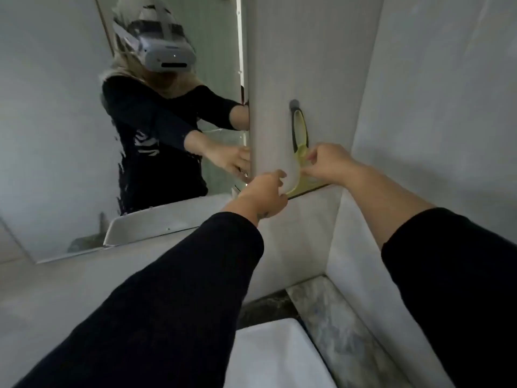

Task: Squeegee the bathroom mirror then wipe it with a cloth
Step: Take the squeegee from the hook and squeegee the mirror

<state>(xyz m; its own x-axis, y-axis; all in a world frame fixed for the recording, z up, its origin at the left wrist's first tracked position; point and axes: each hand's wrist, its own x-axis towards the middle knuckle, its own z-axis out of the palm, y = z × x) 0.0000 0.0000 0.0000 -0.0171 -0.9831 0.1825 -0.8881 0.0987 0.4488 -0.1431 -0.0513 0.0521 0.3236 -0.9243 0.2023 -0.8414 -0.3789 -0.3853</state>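
Note:
The bathroom mirror point(70, 121) covers the wall on the left and reflects a person in a headset and dark top. A yellow-green squeegee point(298, 130) with a black-edged handle hangs on a grey hook point(294, 103) on the white cabinet panel point(302, 51) right of the mirror. Its dark blade points down. My left hand point(263, 194) grips the left end of the squeegee head. My right hand point(327, 163) pinches the squeegee just above the head. No cloth can be made out.
A white washbasin point(274, 357) sits below at the bottom centre, with a marbled counter strip point(330, 317) to its right. A white wall point(447, 107) closes off the right side. A white shelf edge point(156, 222) runs under the mirror.

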